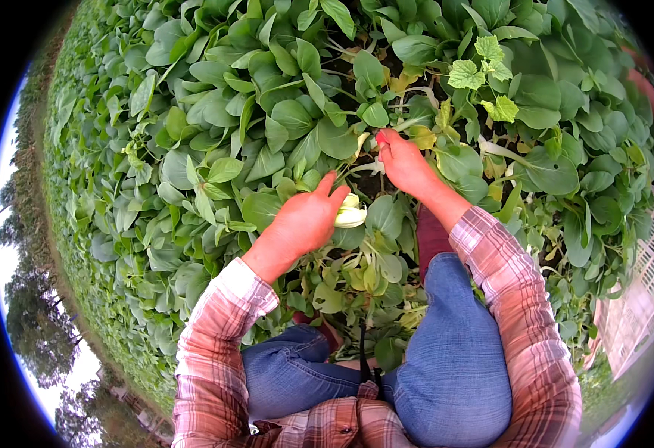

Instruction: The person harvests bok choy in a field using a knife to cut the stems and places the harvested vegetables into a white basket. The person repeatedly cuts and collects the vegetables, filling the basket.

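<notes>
My left hand is closed around a head of bok choy, its pale green-white base showing beside the thumb. To the right and a little farther away, my right hand is closed low among the stems. A small patch of red shows at its fingertips; what it belongs to is hidden. Just beyond the right hand stand leafy bok choy plants, with pale stalks and a yellowed leaf close to the fingers.
Dense green bok choy leaves fill the field ahead and left. A vine with lighter, lobed leaves grows at the far right. A pale slatted plastic crate stands at right. My jeans-clad knees are bent over the plants.
</notes>
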`<state>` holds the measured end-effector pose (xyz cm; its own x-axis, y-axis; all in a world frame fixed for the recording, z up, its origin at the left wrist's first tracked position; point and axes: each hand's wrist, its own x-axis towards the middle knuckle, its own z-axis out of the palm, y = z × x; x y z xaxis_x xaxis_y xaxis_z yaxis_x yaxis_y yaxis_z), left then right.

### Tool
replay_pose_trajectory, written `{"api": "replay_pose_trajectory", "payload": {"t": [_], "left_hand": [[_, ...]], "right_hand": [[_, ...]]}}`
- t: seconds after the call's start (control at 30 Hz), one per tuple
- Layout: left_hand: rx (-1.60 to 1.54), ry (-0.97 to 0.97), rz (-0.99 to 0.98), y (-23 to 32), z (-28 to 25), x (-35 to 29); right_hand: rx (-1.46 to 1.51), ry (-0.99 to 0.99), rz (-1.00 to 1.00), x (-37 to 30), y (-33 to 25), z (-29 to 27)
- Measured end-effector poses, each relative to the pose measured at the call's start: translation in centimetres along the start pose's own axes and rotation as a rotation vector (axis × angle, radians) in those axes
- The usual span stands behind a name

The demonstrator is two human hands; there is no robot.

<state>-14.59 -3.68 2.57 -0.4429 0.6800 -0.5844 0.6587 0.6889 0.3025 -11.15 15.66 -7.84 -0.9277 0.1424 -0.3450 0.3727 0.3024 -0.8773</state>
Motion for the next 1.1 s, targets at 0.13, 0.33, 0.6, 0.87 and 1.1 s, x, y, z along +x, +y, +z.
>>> {"api": "replay_pose_trajectory", "payload": {"t": [0.13, 0.33, 0.6, 0.87, 1.1], "left_hand": [[-0.050, -0.071, 0.135, 3.1, -2.5, -1.2], [-0.035, 0.239, 0.331, 5.9, -7.9, 0.0], [0.355, 0.027, -0.161, -3.3, -5.4, 5.4], [0.226, 0.158, -0.204, -6.3, -3.0, 3.5], [0.074, 0.207, -0.201, -8.1, -3.5, 3.3]], "right_hand": [[-0.248, -0.177, -0.072, -0.8, 0.5, 0.8], [-0.330, -0.388, -0.163, -2.8, 0.6, -1.3], [0.271, -0.049, -0.022, -0.4, -2.2, -0.4], [0.502, -0.149, 0.046, 3.1, -1.8, 4.0], [0.409, -0.200, 0.280, 2.1, 1.0, 5.1]]}}
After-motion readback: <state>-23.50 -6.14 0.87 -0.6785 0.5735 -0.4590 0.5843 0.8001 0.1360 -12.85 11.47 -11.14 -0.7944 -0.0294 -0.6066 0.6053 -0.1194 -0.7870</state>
